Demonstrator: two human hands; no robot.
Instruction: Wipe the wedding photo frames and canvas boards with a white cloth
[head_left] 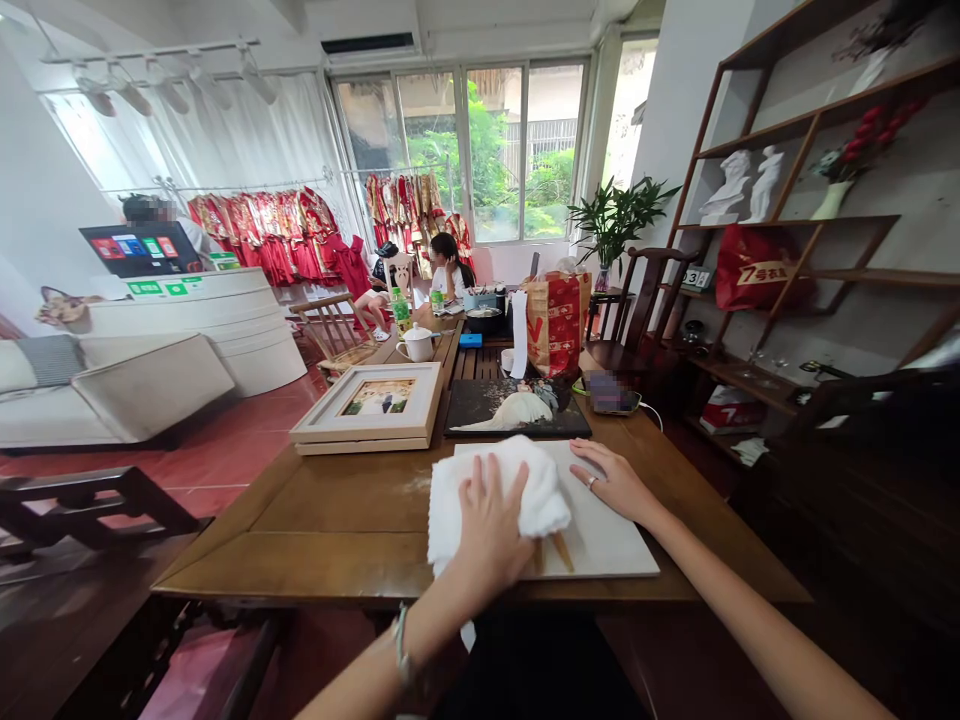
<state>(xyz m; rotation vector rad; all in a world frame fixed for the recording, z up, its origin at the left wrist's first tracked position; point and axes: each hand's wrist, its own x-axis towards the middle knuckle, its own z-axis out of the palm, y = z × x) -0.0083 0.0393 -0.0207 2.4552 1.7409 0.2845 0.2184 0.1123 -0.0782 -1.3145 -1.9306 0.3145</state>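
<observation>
A pale, flat rectangular board [607, 540] lies near the front edge of the wooden table. Over its left part is a bunched white towel [540, 500], which hangs past the board's left side. My left hand [487, 520] presses on the towel from above with its fingers spread; a bracelet is on the wrist. My right hand [611, 480], with a ring on one finger, rests flat on the board's right edge, fingers stretched out. Brownish marks [561, 552] show on the board just below the towel. What lies under the towel is hidden.
Left of the board sit stacked white picture frames [431, 400]. Behind it lie a dark panel with a white bird [480, 410] and a phone [611, 393] on a cable. Farther back stand a paper bag [555, 320], a lidded cup [417, 343] and a bottle [401, 310]. Two people sit beyond.
</observation>
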